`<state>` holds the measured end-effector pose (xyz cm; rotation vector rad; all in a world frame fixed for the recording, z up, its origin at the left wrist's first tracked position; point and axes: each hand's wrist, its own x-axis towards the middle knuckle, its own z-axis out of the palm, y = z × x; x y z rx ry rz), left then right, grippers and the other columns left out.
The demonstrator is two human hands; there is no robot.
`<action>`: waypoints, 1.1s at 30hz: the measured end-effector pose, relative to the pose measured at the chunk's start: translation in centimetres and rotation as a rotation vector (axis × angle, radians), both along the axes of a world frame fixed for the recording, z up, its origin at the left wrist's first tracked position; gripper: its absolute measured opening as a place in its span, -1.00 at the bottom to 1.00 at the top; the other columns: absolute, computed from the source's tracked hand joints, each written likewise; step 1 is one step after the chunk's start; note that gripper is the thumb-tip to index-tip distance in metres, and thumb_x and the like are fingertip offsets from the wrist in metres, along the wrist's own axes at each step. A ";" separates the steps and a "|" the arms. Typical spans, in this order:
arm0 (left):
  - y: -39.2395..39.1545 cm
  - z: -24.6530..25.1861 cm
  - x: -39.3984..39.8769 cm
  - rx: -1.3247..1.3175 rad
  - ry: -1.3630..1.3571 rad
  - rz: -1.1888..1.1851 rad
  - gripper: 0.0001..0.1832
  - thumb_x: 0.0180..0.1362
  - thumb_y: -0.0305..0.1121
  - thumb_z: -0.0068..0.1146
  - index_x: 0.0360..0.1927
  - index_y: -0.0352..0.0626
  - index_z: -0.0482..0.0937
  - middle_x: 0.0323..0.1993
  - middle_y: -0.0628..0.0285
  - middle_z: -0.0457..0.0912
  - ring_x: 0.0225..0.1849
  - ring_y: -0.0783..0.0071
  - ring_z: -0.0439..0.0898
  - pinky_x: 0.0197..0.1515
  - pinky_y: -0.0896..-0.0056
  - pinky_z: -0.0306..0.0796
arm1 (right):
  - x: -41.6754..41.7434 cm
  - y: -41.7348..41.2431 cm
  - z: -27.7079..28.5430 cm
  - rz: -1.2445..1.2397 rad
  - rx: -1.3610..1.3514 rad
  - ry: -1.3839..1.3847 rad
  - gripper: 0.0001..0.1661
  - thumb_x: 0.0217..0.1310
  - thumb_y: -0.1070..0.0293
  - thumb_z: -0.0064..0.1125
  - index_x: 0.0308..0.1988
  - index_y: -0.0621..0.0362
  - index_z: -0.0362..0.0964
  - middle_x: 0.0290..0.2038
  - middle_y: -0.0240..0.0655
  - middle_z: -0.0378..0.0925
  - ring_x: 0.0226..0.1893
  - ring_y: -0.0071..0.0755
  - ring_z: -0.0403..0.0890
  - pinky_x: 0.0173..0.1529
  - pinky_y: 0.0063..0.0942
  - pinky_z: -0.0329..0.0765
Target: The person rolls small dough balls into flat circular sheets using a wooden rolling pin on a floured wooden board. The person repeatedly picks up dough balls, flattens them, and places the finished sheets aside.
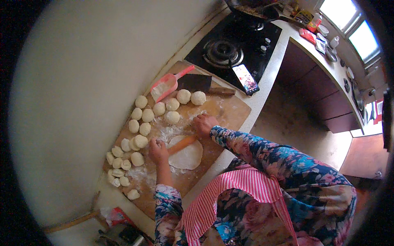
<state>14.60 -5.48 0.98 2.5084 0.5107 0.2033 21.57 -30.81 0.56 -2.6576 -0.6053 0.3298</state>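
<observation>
A wooden rolling pin [182, 144] lies across a flat, round sheet of dough [188, 156] on a floured wooden board [227, 113]. My left hand [158, 150] is closed around the pin's left end. Around its other end, near the top edge of the dough sheet, my right hand [204, 125] is closed. Several balls of dough [147, 115] sit along the board's wall side and beyond my hands. Smaller dough pieces [117, 163] lie to the left of my left hand.
A pink scoop [166, 86] with flour rests beside a cleaver [194, 82] at the board's far end. Beyond it is a black gas hob [252, 37] with a lit phone [245, 79] on its near corner and a wok [252, 9]. The wall [92, 92] borders the board's left side.
</observation>
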 end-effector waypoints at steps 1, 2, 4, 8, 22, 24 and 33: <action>0.0 0.0 -0.2 0.050 -0.012 -0.041 -0.66 -0.02 -0.29 0.10 -0.17 -0.22 0.44 -0.14 0.03 0.50 -0.11 0.03 0.47 -0.11 0.14 0.36 | -0.1 0.0 0.2 -0.019 -0.025 0.062 -0.68 0.06 0.17 -0.08 -0.23 0.03 0.50 -0.18 -0.14 0.52 -0.15 -0.03 0.54 -0.12 -0.18 0.53; -0.2 0.0 -0.5 0.104 -0.078 -0.097 -0.63 -0.03 -0.27 0.15 -0.16 -0.22 0.44 -0.16 0.03 0.51 -0.13 0.05 0.49 -0.12 0.15 0.37 | -0.2 -0.2 0.3 -0.031 0.003 0.073 -0.68 0.07 0.16 -0.09 -0.23 0.02 0.50 -0.17 -0.15 0.52 -0.13 -0.05 0.53 -0.11 -0.18 0.52; -0.3 -0.2 -1.4 0.125 -0.096 -0.149 -0.59 -0.07 -0.25 0.22 -0.17 -0.22 0.45 -0.22 0.05 0.54 -0.19 0.07 0.52 -0.15 0.17 0.39 | -1.0 -0.7 0.4 0.038 0.093 0.016 -0.67 0.09 0.15 -0.11 -0.21 0.00 0.49 -0.17 -0.17 0.53 -0.15 -0.06 0.55 -0.11 -0.17 0.52; -0.7 -0.2 -4.6 -0.070 0.129 -0.100 -0.63 -0.13 -0.29 0.28 -0.22 -0.21 0.50 -0.35 0.05 0.60 -0.29 0.11 0.57 -0.18 0.21 0.41 | -3.0 -1.3 1.2 0.049 0.003 0.090 -0.63 0.15 0.10 -0.17 -0.13 -0.02 0.43 -0.23 -0.21 0.57 -0.22 -0.04 0.59 -0.11 -0.13 0.51; -6.3 0.7 -14.8 0.488 -0.109 -0.016 -0.58 -0.05 -0.52 -0.06 -0.02 -0.26 0.36 0.08 -0.11 0.34 0.10 -0.09 0.33 0.14 0.00 0.20 | -8.1 -5.1 -2.9 0.312 0.244 -0.123 -0.72 0.01 0.15 0.04 -0.25 -0.01 0.45 -0.34 -0.18 0.53 -0.30 -0.08 0.54 -0.20 -0.20 0.49; -5.2 0.5 -13.9 0.424 -0.128 -0.019 -0.58 -0.04 -0.52 -0.07 -0.01 -0.26 0.35 0.07 -0.09 0.35 0.10 -0.09 0.33 0.15 -0.01 0.19 | -7.6 -4.5 -2.5 0.293 0.229 -0.140 -0.70 0.00 0.15 0.04 -0.23 0.00 0.45 -0.31 -0.17 0.53 -0.28 -0.08 0.53 -0.19 -0.20 0.48; -0.4 -1.6 -5.7 0.443 -0.194 0.050 -0.65 -0.06 -0.48 -0.05 -0.11 -0.21 0.39 0.00 -0.07 0.39 0.06 -0.08 0.35 0.11 -0.02 0.22 | -1.4 0.0 0.3 0.101 0.116 -0.106 -0.79 0.00 0.20 0.03 -0.37 0.08 0.40 -0.40 -0.15 0.51 -0.34 -0.01 0.54 -0.28 -0.15 0.50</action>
